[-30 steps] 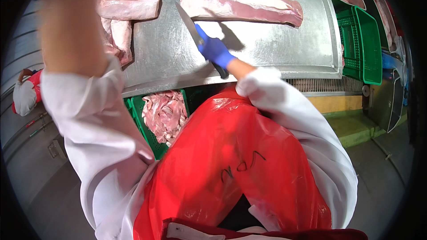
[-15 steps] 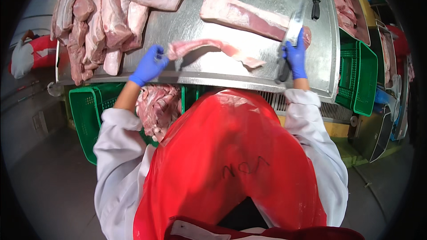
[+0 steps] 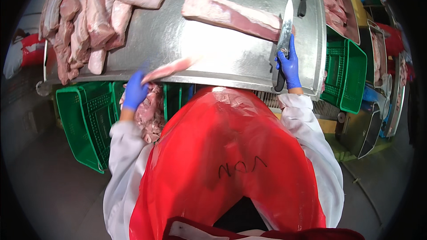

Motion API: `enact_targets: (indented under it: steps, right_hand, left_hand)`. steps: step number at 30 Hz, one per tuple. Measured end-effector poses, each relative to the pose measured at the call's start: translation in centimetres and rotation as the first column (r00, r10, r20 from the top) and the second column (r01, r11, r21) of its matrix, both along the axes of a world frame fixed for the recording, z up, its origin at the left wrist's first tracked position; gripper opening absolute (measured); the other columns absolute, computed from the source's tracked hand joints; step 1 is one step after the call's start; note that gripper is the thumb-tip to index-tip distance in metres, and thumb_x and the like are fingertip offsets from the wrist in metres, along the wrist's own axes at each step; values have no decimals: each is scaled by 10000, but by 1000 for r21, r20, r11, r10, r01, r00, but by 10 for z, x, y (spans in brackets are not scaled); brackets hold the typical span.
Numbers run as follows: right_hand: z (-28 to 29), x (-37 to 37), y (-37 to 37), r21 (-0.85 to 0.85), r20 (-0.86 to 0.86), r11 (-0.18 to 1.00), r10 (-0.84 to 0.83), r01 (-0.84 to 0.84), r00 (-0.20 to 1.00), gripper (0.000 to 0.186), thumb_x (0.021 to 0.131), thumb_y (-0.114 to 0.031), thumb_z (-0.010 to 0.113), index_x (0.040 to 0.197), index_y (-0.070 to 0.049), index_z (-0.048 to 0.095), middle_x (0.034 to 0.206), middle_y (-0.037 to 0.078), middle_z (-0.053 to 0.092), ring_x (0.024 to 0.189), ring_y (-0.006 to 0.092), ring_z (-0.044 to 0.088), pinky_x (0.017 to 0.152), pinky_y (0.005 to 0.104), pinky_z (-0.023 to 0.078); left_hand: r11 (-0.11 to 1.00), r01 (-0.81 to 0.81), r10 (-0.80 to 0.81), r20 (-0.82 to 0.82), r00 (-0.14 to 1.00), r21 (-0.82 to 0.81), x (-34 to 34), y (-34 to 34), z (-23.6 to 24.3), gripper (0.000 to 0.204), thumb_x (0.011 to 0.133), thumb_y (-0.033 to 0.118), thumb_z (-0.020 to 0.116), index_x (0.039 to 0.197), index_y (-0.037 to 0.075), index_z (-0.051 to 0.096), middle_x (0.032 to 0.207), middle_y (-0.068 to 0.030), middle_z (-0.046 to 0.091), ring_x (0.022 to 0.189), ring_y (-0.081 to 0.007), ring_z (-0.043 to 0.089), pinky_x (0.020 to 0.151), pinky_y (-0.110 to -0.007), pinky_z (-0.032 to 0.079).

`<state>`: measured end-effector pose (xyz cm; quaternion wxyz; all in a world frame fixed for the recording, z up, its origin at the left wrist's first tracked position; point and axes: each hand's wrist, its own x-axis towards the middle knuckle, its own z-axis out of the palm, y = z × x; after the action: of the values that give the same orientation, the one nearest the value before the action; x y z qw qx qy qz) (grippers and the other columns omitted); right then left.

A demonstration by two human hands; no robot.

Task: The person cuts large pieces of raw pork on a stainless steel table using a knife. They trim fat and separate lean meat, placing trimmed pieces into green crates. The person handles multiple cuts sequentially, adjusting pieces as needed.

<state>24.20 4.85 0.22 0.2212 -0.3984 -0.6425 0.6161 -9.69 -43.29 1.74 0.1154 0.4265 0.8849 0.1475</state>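
Observation:
My left hand [image 3: 136, 90], in a blue glove, is closed on one end of a thin strip of meat trimming [image 3: 171, 69]. The strip blurs with motion and trails over the near table edge. Just below that hand, meat trimmings [image 3: 150, 112] fill a green crate. In my gloved right hand [image 3: 290, 66] is a knife [image 3: 285, 31] with a dark handle, its blade pointing away from me. A long slab of pale, fatty meat [image 3: 229, 14] lies on the steel table [image 3: 147, 29], its right end close beside the blade.
Several long meat pieces [image 3: 100, 18] are heaped at the table's left. Another black-handled tool [image 3: 302, 6] lies at the far right. Green crates [image 3: 82, 126] stand below the left edge, and one more [image 3: 349, 75] at the right. Metal trays of meat [image 3: 333, 4] sit beyond. Other people work on both sides.
My left hand has drawn the strip off the tabletop toward the crate of trimmings. The right hand keeps the knife, its blade now clear of the slab's end. The whole view has shifted slightly.

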Motion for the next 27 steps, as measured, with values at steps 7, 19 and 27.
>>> enact_targets:
  steps: [7,19,27]
  right_hand:
    - [-6,-23,54,364,108,911,164,-192,981,752,886,-61,642,1546,-213,315,1302,113,606,1026,166,623,866,287,510]
    - [-9,-133,45,462,349,676,456,-573,819,700,898,-198,591,1524,-356,320,891,176,700,776,328,683,765,403,533]
    - [-13,-143,76,390,276,776,415,-496,867,757,864,-147,637,1526,-355,333,788,126,650,695,195,630,728,322,525]
  left_hand:
    - [659,-270,443,72,894,-702,19,-153,50,340,794,116,638,1105,8,556,1032,-237,617,985,-426,601,870,-474,501]
    - [977,-152,161,54,985,-152,-12,103,28,527,826,286,706,1244,-1,567,1184,-236,609,1097,-402,595,953,-456,484]
    - [853,444,-519,-357,777,-274,-59,344,-3,998,627,335,829,1473,100,354,1525,-182,347,1405,-370,340,1105,-496,370]
